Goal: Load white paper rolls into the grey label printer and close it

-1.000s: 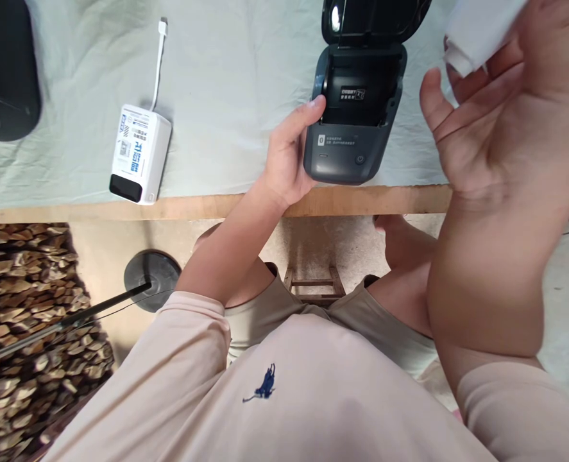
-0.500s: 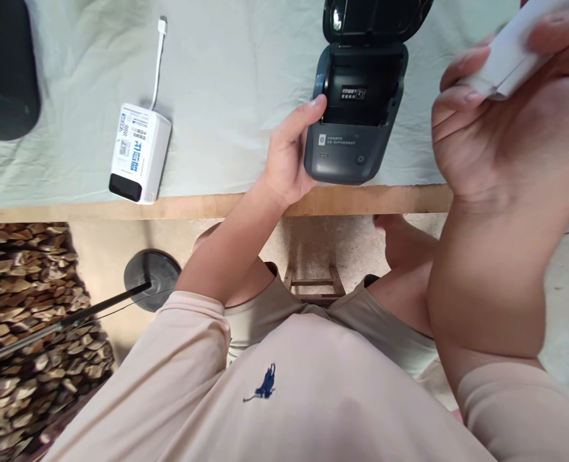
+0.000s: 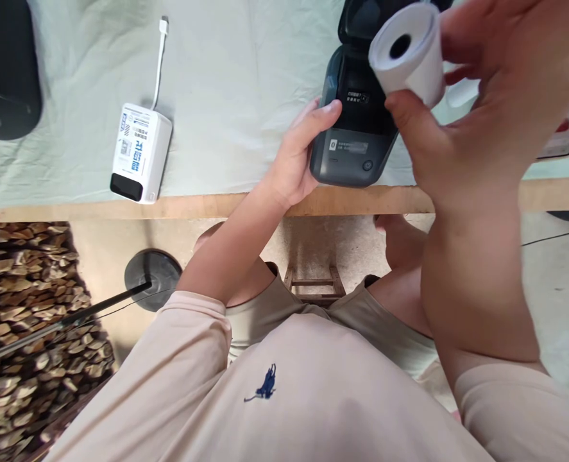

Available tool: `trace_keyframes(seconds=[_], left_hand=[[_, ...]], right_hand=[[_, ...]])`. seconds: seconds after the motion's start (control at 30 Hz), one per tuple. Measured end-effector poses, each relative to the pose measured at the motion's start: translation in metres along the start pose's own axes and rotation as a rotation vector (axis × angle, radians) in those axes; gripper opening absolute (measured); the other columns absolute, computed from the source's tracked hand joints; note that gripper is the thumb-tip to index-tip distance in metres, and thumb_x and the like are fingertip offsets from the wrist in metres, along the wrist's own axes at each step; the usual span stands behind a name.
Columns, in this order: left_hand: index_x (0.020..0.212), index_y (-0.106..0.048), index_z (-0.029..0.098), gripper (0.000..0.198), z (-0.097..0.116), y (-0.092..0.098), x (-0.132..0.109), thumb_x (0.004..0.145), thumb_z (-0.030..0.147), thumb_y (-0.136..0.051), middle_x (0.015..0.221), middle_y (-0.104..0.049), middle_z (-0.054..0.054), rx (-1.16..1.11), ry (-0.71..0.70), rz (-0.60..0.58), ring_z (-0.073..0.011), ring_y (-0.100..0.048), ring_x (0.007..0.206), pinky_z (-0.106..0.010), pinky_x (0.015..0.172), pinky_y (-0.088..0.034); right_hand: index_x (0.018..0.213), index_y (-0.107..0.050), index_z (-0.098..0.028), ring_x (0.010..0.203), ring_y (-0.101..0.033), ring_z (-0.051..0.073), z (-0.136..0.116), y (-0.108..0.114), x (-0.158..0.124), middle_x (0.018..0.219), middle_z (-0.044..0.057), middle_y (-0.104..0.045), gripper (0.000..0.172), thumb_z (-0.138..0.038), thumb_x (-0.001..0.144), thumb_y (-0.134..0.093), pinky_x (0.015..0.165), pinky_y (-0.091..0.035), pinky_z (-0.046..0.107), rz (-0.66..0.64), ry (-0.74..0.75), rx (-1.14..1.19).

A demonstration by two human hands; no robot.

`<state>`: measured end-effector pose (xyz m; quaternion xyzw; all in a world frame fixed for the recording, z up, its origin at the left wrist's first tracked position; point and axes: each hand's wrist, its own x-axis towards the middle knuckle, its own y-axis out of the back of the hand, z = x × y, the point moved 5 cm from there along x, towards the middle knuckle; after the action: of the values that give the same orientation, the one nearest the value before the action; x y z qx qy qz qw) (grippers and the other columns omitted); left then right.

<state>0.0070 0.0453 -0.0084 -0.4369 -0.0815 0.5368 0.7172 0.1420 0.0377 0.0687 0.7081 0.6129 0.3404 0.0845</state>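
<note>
A dark grey label printer (image 3: 346,151) stands at the table's front edge with its lid raised, and its paper compartment shows printed marks inside. My left hand (image 3: 296,151) grips the printer's left side, thumb over the rim. In front of the lid and the compartment's right part, my right hand (image 3: 481,115) holds a white paper roll (image 3: 412,54) between thumb and fingers. The roll is tilted, its dark-centred core facing up and left. Part of the printer is hidden behind the roll and my right hand.
A white power bank (image 3: 137,154) with a short white cable lies on the pale cloth (image 3: 226,83) to the left. A black object (image 3: 5,70) fills the far left corner. A flat, framed item (image 3: 560,135) lies partly behind my right wrist. Stacked firewood (image 3: 29,308) stands below left.
My right hand has moved left and turned, bringing the roll over the printer so its round end shows. The printer and my left hand have shifted slightly right.
</note>
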Motion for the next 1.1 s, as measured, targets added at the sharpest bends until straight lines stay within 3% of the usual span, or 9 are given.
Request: trace_keyframes(seconds=[0.1,0.2,0.47,0.7,0.8,1.1], left_hand=[[0.084,-0.058,0.022,0.01,-0.002,0.001,0.0,0.075,0.027,-0.059,0.068,-0.063,-0.001,-0.001,0.017,0.033,-0.0195,-0.064,0.09,-0.027,0.073,-0.051],[0.091,-0.057,0.022,0.013,-0.001,-0.001,0.001,0.078,0.021,-0.055,0.073,-0.063,0.0,0.069,-0.032,-0.011,-0.0159,-0.063,0.084,-0.023,0.07,-0.05],[0.096,-0.054,0.021,0.015,0.001,-0.005,-0.001,0.082,0.02,-0.049,0.078,-0.062,0.003,0.23,-0.088,-0.043,-0.008,-0.058,0.071,-0.018,0.065,-0.046],[0.105,-0.054,0.018,0.025,-0.004,-0.003,-0.004,0.081,0.018,-0.052,0.076,-0.061,0.003,0.084,-0.004,0.072,-0.0104,-0.064,0.081,-0.018,0.068,-0.049],[0.103,-0.054,0.017,0.023,-0.003,-0.004,-0.004,0.08,0.019,-0.052,0.076,-0.06,0.003,0.122,-0.028,0.045,-0.011,-0.064,0.084,-0.018,0.068,-0.049],[0.093,-0.057,0.024,0.015,0.0,-0.007,-0.004,0.078,0.02,-0.055,0.08,-0.063,0.002,0.151,-0.077,-0.022,-0.0129,-0.061,0.08,-0.022,0.068,-0.047]], right_hand=[[0.099,-0.049,-0.016,0.094,-0.05,0.002,-0.007,-0.002,-0.002,0.099,0.0,-0.049,0.032,-0.036,0.074,-0.047,0.075,-0.037,0.016,-0.092,0.125,-0.313],[0.102,-0.046,-0.018,0.087,-0.047,0.001,-0.004,-0.004,0.0,0.099,0.0,-0.049,0.03,-0.035,0.078,-0.038,0.07,-0.034,0.018,-0.136,0.108,-0.535],[0.1,-0.045,-0.02,0.091,-0.046,0.004,-0.001,-0.008,0.001,0.1,-0.001,-0.049,0.03,-0.031,0.072,-0.043,0.067,-0.032,0.019,-0.215,0.089,-0.624],[0.102,-0.045,-0.02,0.098,-0.047,0.006,-0.01,-0.003,-0.001,0.104,-0.002,-0.049,0.031,-0.029,0.073,-0.037,0.077,-0.036,0.022,-0.225,0.025,-0.678],[0.102,-0.044,-0.02,0.101,-0.047,0.006,-0.014,0.0,-0.002,0.105,-0.004,-0.048,0.032,-0.03,0.072,-0.037,0.084,-0.034,0.024,-0.219,0.019,-0.699],[0.102,-0.046,-0.027,0.094,-0.048,0.009,-0.006,-0.011,0.0,0.105,-0.005,-0.051,0.035,-0.029,0.067,-0.042,0.078,-0.03,0.026,-0.253,-0.094,-0.747]])
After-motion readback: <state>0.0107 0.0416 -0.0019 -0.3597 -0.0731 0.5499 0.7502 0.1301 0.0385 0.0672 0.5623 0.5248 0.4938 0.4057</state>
